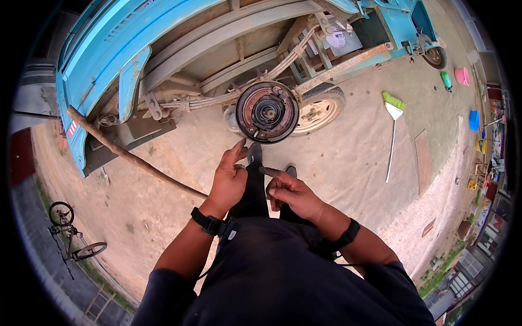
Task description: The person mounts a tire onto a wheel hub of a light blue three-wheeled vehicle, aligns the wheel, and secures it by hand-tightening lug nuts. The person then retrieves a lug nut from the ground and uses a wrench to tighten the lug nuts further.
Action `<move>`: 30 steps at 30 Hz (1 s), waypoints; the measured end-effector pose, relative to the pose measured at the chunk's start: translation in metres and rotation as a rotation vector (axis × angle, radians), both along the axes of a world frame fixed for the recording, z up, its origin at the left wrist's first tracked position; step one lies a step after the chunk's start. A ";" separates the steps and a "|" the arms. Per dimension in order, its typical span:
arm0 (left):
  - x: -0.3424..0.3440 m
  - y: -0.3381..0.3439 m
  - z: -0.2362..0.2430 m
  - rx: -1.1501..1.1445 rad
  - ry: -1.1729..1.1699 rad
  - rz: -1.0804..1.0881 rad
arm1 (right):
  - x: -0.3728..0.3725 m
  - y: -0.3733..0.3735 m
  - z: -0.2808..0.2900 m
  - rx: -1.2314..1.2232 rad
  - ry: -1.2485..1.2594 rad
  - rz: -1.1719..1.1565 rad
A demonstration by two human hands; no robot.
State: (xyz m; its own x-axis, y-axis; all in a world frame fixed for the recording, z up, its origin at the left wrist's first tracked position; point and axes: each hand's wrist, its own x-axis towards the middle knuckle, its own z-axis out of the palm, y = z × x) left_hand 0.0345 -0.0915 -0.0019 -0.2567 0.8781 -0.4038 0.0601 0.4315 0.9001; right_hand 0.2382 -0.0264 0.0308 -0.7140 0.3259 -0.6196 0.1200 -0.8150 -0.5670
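rusty metal hub [268, 112], matt wooden pole [136, 160]

Top edge cuts off blue vehicle [103, 54]; brake assembly [268, 113] hides part of wheel [325, 110]; clutter [481, 174] far right too small to ID.

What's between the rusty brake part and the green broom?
In the head view: a pale-rimmed wheel, partly behind the brake part, then bare ground to the broom.
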 end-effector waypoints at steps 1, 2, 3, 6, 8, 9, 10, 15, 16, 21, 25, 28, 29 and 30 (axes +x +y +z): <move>0.005 -0.010 -0.004 -0.027 0.027 0.030 | 0.012 0.000 -0.002 0.021 -0.009 -0.009; 0.011 -0.021 -0.007 -0.053 0.054 0.059 | 0.025 0.000 -0.004 0.043 -0.017 -0.019; 0.017 -0.028 -0.002 -0.108 0.089 0.034 | 0.039 0.002 -0.005 0.072 -0.034 -0.059; 0.039 -0.044 0.016 -0.266 0.177 -0.046 | 0.095 0.003 -0.004 0.114 -0.090 -0.112; 0.058 -0.046 0.028 -0.342 0.202 -0.099 | 0.144 0.000 -0.011 0.100 -0.123 -0.220; 0.057 -0.063 0.004 -0.230 0.227 -0.131 | 0.166 -0.003 -0.016 0.093 -0.166 -0.244; 0.068 -0.063 0.010 -0.219 0.189 -0.110 | 0.190 -0.008 -0.021 0.085 -0.220 -0.276; 0.107 -0.051 0.036 -0.236 0.061 -0.139 | 0.297 -0.042 -0.039 0.052 -0.465 -0.556; 0.111 -0.048 0.037 -0.234 0.053 -0.138 | 0.315 -0.050 -0.044 0.042 -0.514 -0.601; 0.102 -0.040 0.042 -0.331 0.141 -0.170 | 0.373 -0.098 -0.058 -0.041 -0.707 -0.733; 0.081 -0.043 0.038 -0.326 0.178 -0.108 | 0.377 -0.122 -0.051 -0.050 -0.761 -0.752; 0.061 -0.049 0.031 -0.316 0.216 -0.073 | 0.367 -0.125 -0.047 -0.024 -0.755 -0.736; 0.052 -0.052 0.030 -0.317 0.230 -0.065 | 0.360 -0.123 -0.046 -0.013 -0.746 -0.736; 0.048 -0.050 0.035 -0.401 0.235 -0.113 | 0.356 -0.121 -0.043 -0.001 -0.746 -0.739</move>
State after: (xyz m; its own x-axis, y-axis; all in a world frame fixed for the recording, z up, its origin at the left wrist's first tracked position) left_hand 0.0821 -0.1418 0.0332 -0.2932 0.6927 -0.6590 0.3088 0.7209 0.6204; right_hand 0.5945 -0.1470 -0.0123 0.2256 0.5246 -0.8209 -0.0889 -0.8280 -0.5536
